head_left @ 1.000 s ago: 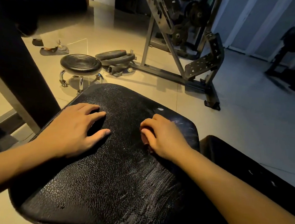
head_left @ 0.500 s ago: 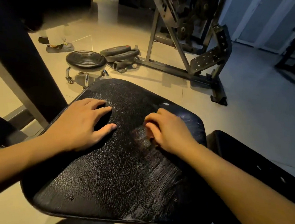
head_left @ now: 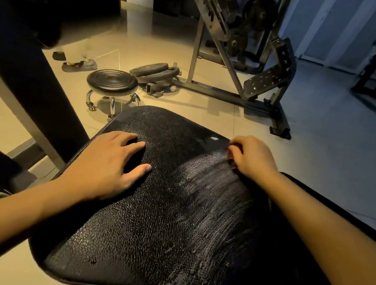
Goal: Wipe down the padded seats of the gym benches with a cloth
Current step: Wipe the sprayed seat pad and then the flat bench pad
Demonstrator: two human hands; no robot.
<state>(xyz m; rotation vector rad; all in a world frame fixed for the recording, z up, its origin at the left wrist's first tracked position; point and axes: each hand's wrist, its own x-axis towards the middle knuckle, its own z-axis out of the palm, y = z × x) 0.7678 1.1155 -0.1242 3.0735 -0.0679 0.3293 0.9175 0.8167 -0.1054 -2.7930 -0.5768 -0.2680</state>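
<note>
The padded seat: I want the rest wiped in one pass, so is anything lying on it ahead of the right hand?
Only the left hand, flat on the padded seat; the right hand is curled at the far right corner.

Black cracked padded seat (head_left: 154,218), pale wipe streaks right

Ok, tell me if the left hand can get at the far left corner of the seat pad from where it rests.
Probably yes. The left hand lies flat and open on the seat pad, and the pad's far left corner ahead of its fingertips is bare, with nothing lying between.
</note>
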